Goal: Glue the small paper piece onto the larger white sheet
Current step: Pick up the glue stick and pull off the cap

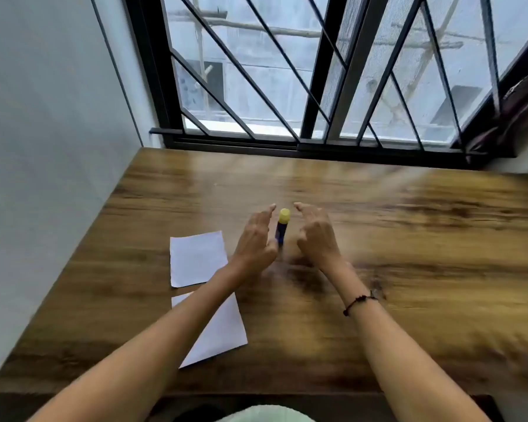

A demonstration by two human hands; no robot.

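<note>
A glue stick (282, 228) with a blue body and a yellow cap stands upright on the wooden table (409, 239). My left hand (258, 240) is just left of it, fingers stretched out, thumb close to the stick's base. My right hand (316, 234) is just right of it, fingers loosely curled and apart, not touching it. Two white paper pieces lie to the left: one (195, 258) farther from me, and one (223, 333) nearer, partly covered by my left forearm. Which of the two is the smaller one I cannot tell.
A white wall runs along the table's left edge. A window with black bars (317, 86) stands behind the far edge. A dark bag (518, 111) rests on the sill at the right. My right wrist wears a dark string bracelet (358, 301).
</note>
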